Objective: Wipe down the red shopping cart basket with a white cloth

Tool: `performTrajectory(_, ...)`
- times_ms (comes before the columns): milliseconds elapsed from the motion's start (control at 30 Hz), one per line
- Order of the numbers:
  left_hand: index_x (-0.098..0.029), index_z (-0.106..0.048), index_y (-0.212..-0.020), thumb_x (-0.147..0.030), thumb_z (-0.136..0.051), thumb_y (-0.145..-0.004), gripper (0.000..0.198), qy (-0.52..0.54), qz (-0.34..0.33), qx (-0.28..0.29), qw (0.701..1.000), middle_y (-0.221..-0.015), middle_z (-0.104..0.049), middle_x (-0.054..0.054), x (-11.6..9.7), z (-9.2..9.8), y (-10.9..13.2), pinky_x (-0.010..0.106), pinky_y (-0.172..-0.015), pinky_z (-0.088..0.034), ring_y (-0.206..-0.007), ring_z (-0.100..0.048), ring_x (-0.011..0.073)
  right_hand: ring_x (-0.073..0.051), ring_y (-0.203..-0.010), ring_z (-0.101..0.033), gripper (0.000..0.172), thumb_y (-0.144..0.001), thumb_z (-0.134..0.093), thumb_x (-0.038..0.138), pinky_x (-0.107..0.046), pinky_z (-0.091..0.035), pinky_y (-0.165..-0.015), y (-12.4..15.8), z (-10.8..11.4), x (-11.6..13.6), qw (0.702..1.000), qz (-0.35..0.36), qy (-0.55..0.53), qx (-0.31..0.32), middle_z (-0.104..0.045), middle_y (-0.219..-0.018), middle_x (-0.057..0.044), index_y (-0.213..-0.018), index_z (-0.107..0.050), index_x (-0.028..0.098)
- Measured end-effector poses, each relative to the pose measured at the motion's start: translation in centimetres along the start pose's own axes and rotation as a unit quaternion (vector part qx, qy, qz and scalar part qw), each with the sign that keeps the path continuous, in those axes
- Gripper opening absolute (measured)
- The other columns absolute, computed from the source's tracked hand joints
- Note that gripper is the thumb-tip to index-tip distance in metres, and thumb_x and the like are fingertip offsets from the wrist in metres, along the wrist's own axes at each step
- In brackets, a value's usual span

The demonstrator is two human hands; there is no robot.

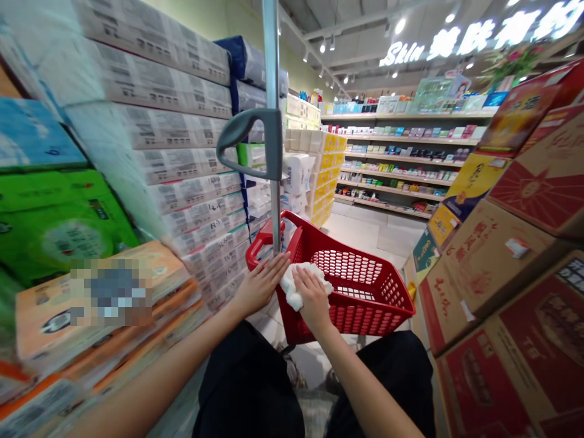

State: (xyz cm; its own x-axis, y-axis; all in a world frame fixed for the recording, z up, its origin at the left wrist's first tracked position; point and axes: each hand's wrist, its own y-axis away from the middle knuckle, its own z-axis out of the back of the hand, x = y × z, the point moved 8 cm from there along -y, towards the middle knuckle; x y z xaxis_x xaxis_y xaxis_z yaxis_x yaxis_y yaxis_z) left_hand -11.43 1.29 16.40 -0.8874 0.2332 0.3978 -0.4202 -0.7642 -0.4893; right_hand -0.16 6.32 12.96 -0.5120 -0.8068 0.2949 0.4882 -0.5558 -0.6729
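A red plastic shopping basket [351, 252] with perforated walls stands in front of my knees. From its near left end rises a metal pull pole [271, 67] with a grey looped handle [246, 143]. My left hand [262, 283] lies with straight fingers on the basket's near left corner, by the foot of the pole. Just right of it, my right hand [312, 298] presses a crumpled white cloth [292, 292] against the near rim, its fingers curved over the cloth. The palm side of both hands is hidden.
Stacked paper packs [182, 115] rise at the left, with orange packs [159, 267] close to my left arm. Red and brown cartons [483, 261] wall the right side. Product shelves [401, 155] stand across the pale tiled floor [383, 234].
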Motion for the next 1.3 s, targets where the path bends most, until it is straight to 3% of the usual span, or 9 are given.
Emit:
performTrajectory(67, -0.012, -0.023, -0.153, -0.009, -0.037, -0.085, 0.069, -0.011, 0.037, -0.004, 0.999, -0.158, -0.024, 0.007, -0.2, -0.4, -0.3, 0.038, -0.122, -0.018, -0.149, -0.017, 0.0179, -0.025, -0.131, -0.051, 0.057, -0.087, -0.046, 0.006, -0.046, -0.037, -0.112, 1.0, -0.3, -0.5, 1.0, -0.01, 0.03, 0.0, -0.057, -0.14, -0.007, -0.141, -0.05, 0.024)
performTrajectory(167, -0.012, -0.021, -0.153, -0.009, -0.035, -0.086, 0.068, -0.009, 0.079, -0.007, 0.997, -0.158, -0.024, 0.008, -0.7, -0.9, -0.5, 0.039, -0.122, -0.018, -0.148, -0.018, 0.0182, -0.025, -0.13, -0.052, 0.058, -0.087, -0.043, 0.006, -0.044, -0.036, -0.112, 3.7, 0.7, -3.2, 0.998, -0.022, 0.061, -0.011, -0.059, -0.138, -0.007, -0.142, -0.049, 0.024)
performTrajectory(333, -0.011, -0.023, -0.153, -0.005, -0.032, -0.086, 0.068, 0.027, 0.052, 0.006, 0.998, -0.157, -0.028, 0.008, -2.6, -2.0, -0.3, 0.035, -0.12, -0.025, -0.147, -0.025, 0.0172, -0.028, -0.129, -0.051, 0.054, -0.09, -0.041, 0.012, -0.048, -0.034, -0.11, 9.2, 4.3, -9.5, 0.991, -0.042, 0.122, -0.029, -0.059, -0.137, -0.009, -0.143, -0.049, 0.024)
performTrajectory(433, -0.011, -0.023, -0.153, -0.005, -0.031, -0.085, 0.068, 0.048, 0.052, -0.002, 0.997, -0.155, -0.033, 0.01, -3.4, -2.2, -0.1, 0.038, -0.119, -0.028, -0.144, -0.032, 0.0205, -0.03, -0.129, -0.049, 0.055, -0.088, -0.046, 0.016, -0.047, -0.034, -0.108, 10.2, 5.3, -10.8, 0.99, -0.047, 0.133, 0.001, -0.057, -0.14, -0.009, -0.143, -0.048, 0.023)
performTrajectory(600, -0.014, -0.022, -0.153, -0.005, -0.033, -0.085, 0.07, 0.069, 0.078, -0.02, 0.994, -0.153, -0.038, 0.011, -3.9, -2.1, 0.2, 0.04, -0.118, -0.031, -0.141, -0.039, 0.0238, -0.031, -0.118, -0.052, 0.067, -0.08, -0.054, 0.015, -0.046, -0.034, -0.102, 7.5, 4.2, -8.8, 0.985, -0.094, 0.137, 0.048, -0.055, -0.141, -0.008, -0.145, -0.045, 0.027)
performTrajectory(800, -0.013, -0.02, -0.154, -0.004, -0.033, -0.084, 0.072, 0.085, 0.114, -0.036, 0.989, -0.152, -0.04, 0.013, -3.9, -2.5, 0.5, 0.042, -0.116, -0.034, -0.142, -0.037, 0.025, -0.03, -0.123, -0.048, 0.071, -0.08, -0.05, 0.01, -0.052, -0.021, -0.112, 2.9, 0.4, -2.7, 0.991, -0.105, 0.079, 0.024, -0.059, -0.132, -0.01, -0.148, -0.038, 0.025)
performTrajectory(933, -0.014, -0.019, -0.154, -0.003, -0.031, -0.085, 0.071, 0.096, 0.154, -0.042, 0.983, -0.153, -0.039, 0.013, -4.0, -2.4, 0.7, 0.044, -0.115, -0.035, -0.143, -0.035, 0.0246, -0.029, -0.123, -0.049, 0.064, -0.085, -0.046, 0.011, -0.051, -0.025, -0.112, 2.2, -0.8, -1.5, 0.992, -0.1, 0.081, 0.015, -0.056, -0.136, -0.011, -0.147, -0.04, 0.026)
performTrajectory(1033, -0.014, -0.017, -0.155, -0.003, -0.03, -0.086, 0.071, 0.099, 0.164, -0.037, 0.981, -0.155, -0.036, 0.013, -4.4, -2.3, 0.5, 0.044, -0.116, -0.034, -0.144, -0.033, 0.0249, -0.028, -0.125, -0.049, 0.062, -0.087, -0.044, 0.01, -0.049, -0.026, -0.112, 3.8, -0.3, -3.3, 0.992, -0.081, 0.09, 0.019, -0.055, -0.138, -0.009, -0.147, -0.039, 0.027)
performTrajectory(1300, -0.014, -0.012, -0.155, -0.004, -0.033, -0.086, 0.073, 0.094, 0.171, -0.022, 0.98, -0.157, -0.03, 0.013, -5.3, -2.1, 0.1, 0.044, -0.117, -0.032, -0.145, -0.029, 0.0266, -0.029, -0.13, -0.044, 0.059, -0.085, -0.045, 0.012, -0.051, -0.019, -0.115, 10.5, 4.4, -12.9, 0.988, -0.097, 0.121, 0.008, -0.055, -0.137, -0.009, -0.142, -0.045, 0.024)
